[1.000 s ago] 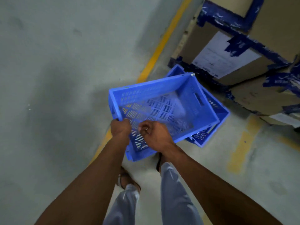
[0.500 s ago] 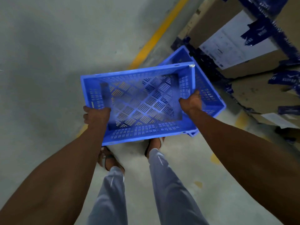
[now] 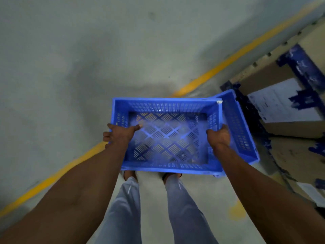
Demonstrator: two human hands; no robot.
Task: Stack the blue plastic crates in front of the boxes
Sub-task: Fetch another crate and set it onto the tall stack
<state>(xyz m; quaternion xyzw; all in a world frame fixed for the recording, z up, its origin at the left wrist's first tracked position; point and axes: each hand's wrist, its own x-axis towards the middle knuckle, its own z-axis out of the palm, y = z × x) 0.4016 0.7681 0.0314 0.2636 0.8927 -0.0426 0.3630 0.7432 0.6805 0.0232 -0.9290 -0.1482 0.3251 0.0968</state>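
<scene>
I hold a blue perforated plastic crate (image 3: 167,106) level in the air above my feet, open side up. My left hand (image 3: 119,134) grips its left short wall, thumb inside. My right hand (image 3: 219,137) grips its right short wall. A second blue crate (image 3: 241,131) rests on the floor to the right, partly hidden under the held one and offset from it. Behind it stand cardboard boxes (image 3: 260,80) with blue tape and a white label.
A yellow floor line (image 3: 219,67) runs diagonally across the grey concrete floor. My legs and sandalled feet (image 3: 130,175) are below the crate. More taped cardboard boxes (image 3: 299,161) lie along the right edge.
The held crate has levelled out and shifted left relative to the floor crate. Both hands keep their grip on the short walls; a second ago they were together on the near wall.
</scene>
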